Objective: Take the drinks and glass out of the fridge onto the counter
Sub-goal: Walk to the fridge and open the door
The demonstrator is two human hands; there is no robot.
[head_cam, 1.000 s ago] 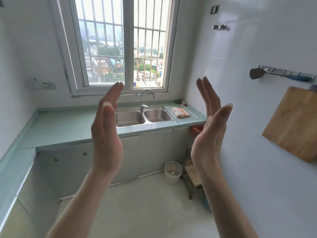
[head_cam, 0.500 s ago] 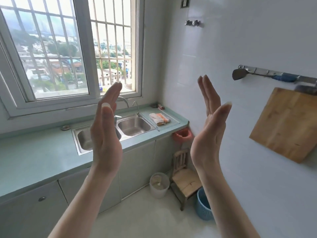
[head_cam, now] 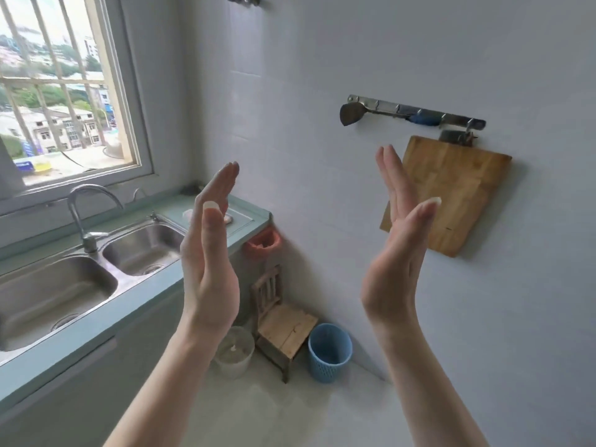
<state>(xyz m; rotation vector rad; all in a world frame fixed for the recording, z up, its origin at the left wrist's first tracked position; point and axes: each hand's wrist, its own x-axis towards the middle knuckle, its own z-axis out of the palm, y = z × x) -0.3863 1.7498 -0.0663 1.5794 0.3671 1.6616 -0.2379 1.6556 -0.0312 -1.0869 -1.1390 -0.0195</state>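
My left hand (head_cam: 209, 259) and my right hand (head_cam: 395, 253) are raised in front of me, palms facing each other, fingers straight, holding nothing. The pale green counter (head_cam: 106, 314) runs along the left under the window, with a double steel sink (head_cam: 64, 285) set into it. No fridge, drinks or glass are in view.
A tap (head_cam: 84, 214) stands behind the sink. A wooden cutting board (head_cam: 451, 195) hangs on the white tiled wall below a hook rail (head_cam: 416, 114). On the floor stand a small wooden chair (head_cam: 280, 321), a blue basket (head_cam: 329, 351) and a white bucket (head_cam: 233, 351).
The view has swung to the right: the window and sink slid left and the wall with the cutting board came to the centre. Both hands stay raised and empty.
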